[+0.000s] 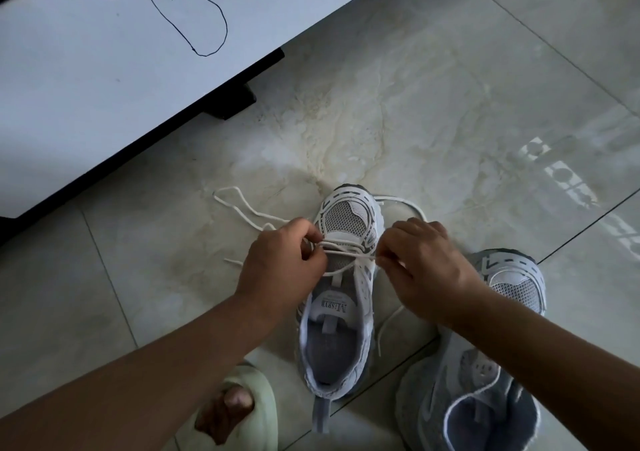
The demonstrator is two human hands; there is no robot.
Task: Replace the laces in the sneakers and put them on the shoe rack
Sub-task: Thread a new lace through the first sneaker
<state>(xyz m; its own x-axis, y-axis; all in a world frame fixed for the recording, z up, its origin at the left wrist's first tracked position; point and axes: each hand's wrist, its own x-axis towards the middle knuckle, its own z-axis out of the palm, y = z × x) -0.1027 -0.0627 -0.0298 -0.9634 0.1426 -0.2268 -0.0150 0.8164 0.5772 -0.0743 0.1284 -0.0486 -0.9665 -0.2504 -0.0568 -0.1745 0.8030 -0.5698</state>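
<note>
We see a white and grey sneaker [341, 287] standing upright on the marble-patterned tile floor [433, 121], toe pointing away from us, with its tongue label visible. A white lace [346, 251] runs through the lower eyelets near the toe in a few crossings; the upper eyelets carry no lace. The left hand [280, 263] is at the left side of the eyelet row, its fingers [311, 239] curled and pinching the lace. The right hand [422, 267] is at the right side, its fingertips pinching the other run of the lace just beside the shoe's edge. One free lace end trails in a loop on the floor to the left, the other arcs round the toe on the right and reappears below the right wrist. A second sneaker [485, 364] of the same pattern sits to the right, partly hidden by the right forearm, a lace lying loose across it. At the lower edge we see a foot in a pale green slipper [256, 391]. A white panel [104, 69] with a hand-drawn outline [188, 20] occupies the upper left.
</note>
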